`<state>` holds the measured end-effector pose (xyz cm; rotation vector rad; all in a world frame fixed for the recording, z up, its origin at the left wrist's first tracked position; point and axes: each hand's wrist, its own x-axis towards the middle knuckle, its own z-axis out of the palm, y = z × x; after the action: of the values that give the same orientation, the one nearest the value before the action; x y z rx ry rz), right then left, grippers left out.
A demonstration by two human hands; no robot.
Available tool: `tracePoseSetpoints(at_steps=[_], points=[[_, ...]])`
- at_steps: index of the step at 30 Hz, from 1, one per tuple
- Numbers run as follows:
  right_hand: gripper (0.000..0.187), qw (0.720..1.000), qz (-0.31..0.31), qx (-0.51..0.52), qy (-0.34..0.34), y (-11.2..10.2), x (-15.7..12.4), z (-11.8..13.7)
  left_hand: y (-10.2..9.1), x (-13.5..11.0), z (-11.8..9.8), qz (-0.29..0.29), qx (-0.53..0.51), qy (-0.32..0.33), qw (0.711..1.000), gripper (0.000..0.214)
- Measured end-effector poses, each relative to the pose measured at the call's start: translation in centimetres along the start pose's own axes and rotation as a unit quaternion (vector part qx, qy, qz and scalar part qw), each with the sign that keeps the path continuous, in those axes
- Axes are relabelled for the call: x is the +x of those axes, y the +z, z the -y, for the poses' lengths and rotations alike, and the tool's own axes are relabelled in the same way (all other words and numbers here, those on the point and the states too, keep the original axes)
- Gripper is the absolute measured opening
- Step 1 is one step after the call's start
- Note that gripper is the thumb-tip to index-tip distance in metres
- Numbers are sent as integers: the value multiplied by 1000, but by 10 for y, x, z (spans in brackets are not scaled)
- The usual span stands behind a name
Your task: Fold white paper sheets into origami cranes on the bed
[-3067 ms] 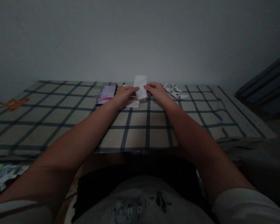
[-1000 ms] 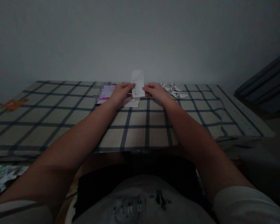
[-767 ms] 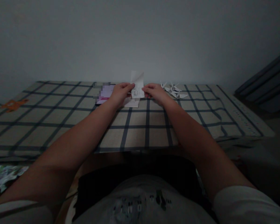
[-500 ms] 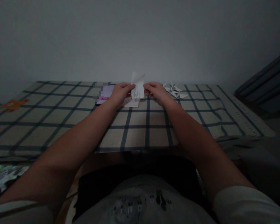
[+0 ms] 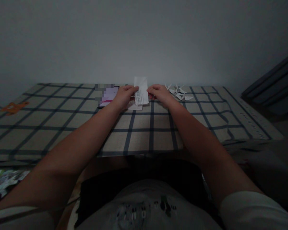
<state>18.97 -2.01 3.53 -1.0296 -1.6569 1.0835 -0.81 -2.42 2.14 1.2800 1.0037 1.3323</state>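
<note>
A small printed sheet of paper (image 5: pixel 141 90) stands tilted between my hands above the table. My left hand (image 5: pixel 125 95) is closed on its left edge, thumb on the near face. At the right edge, my right hand (image 5: pixel 159 92) pinches the paper between thumb and fingers. Under and behind the sheet lies a stack of printed paper (image 5: pixel 135 107), partly covered by it and by my left hand. Beside my left hand rests a phone or tablet (image 5: pixel 108 96) with a lit pale purple screen. Several folded paper pieces (image 5: pixel 180 94) with pointed ends lie just right of my right hand.
A checked cloth (image 5: pixel 139 140) covers the table, which meets a plain wall (image 5: pixel 144 41) at the back. An orange flat item (image 5: pixel 14 107) lies at the far left. Dark slatted furniture or a panel (image 5: pixel 273 86) stands off the right end.
The paper's upper part, earlier uneven with a slanted corner, now stands flat and squared. Its lower edge sits slightly lower. Both hands have hardly moved.
</note>
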Motion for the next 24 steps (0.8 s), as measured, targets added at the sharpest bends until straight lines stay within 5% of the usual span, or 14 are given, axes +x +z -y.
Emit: tracePoseSetpoints(at_steps=[16, 24], points=[[24, 999, -42, 22, 6, 3, 1, 6, 0, -1, 2, 53, 9, -34, 998, 26], [23, 999, -16, 28, -10, 4, 2, 2, -3, 4, 6, 19, 5, 6, 1000, 35]])
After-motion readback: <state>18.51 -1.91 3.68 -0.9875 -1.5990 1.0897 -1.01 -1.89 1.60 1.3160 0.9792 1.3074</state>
